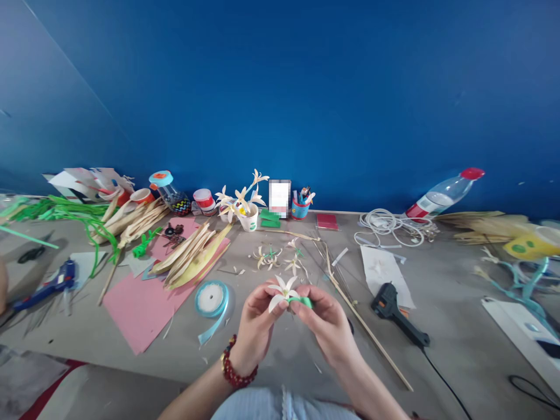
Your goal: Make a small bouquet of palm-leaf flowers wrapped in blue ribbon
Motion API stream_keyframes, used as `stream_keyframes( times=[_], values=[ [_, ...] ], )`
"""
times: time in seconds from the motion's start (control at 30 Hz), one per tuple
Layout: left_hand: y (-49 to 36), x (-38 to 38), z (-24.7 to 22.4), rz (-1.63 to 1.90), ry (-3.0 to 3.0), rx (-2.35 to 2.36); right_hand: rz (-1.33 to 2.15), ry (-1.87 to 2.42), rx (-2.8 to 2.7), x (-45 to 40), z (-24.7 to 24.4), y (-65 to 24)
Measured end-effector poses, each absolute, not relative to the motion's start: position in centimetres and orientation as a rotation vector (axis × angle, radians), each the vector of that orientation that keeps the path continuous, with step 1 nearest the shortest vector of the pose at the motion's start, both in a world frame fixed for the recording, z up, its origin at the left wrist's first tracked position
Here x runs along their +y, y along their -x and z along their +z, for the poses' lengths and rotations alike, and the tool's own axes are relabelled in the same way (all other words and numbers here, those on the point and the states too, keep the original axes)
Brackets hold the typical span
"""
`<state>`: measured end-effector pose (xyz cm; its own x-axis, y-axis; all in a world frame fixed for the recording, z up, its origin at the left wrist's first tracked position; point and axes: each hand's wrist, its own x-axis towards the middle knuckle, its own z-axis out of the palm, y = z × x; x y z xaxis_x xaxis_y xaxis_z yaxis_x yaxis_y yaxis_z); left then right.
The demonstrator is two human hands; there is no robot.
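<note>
A small white flower (282, 291) with pointed petals is held up at the front middle, between both hands. My left hand (259, 309) pinches it from the left, thumb and fingers at its petals and base. Green tape (305, 301) lies against the flower's right side, and my right hand (321, 312) has its thumb and fingers closed on it. The flower's underside is hidden by the fingers. Just beyond the hands, more small white flowers (293, 263) lie on the grey table (245, 361). A roll of light blue ribbon (212, 298) rests left of my left hand.
Pink paper (137, 309) and dried husks (188, 254) lie left; a blue glue gun (52, 286) is farther left. A black glue gun (398, 315) and thin stick (371, 335) are right. Behind stand a flower cup (248, 219), pen holder (300, 209) and tilted bottle (441, 195).
</note>
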<state>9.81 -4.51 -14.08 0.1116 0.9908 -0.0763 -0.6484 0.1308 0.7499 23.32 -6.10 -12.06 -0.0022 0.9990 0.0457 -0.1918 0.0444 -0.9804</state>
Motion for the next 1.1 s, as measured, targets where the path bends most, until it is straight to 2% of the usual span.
stream_keyframes(
  times=[0.23,0.4,0.57,0.93,1.0,1.1],
  values=[
    [-9.9,-4.7,-13.9,1.314,-0.686,0.73,0.173,1.09,-1.688,-6.0,-11.6,-23.1],
    [-9.8,-4.9,-14.0,1.345,-0.689,0.794,-0.08,1.077,-1.797,-5.9,-11.5,-23.1],
    [-9.9,-4.9,-14.2,1.399,-0.644,0.79,0.119,1.073,-1.757,-5.9,-11.2,-23.0],
    [-9.7,-4.7,-14.9,1.368,-0.734,0.736,1.076,1.082,-1.233,-6.4,-11.9,-23.1],
    [-9.8,-4.7,-15.0,1.379,-0.733,0.754,1.111,1.07,-1.182,-6.4,-12.0,-23.0],
    [-9.9,-4.7,-15.1,1.405,-0.744,0.765,0.952,1.078,-1.267,-6.4,-11.8,-22.8]
  ],
)
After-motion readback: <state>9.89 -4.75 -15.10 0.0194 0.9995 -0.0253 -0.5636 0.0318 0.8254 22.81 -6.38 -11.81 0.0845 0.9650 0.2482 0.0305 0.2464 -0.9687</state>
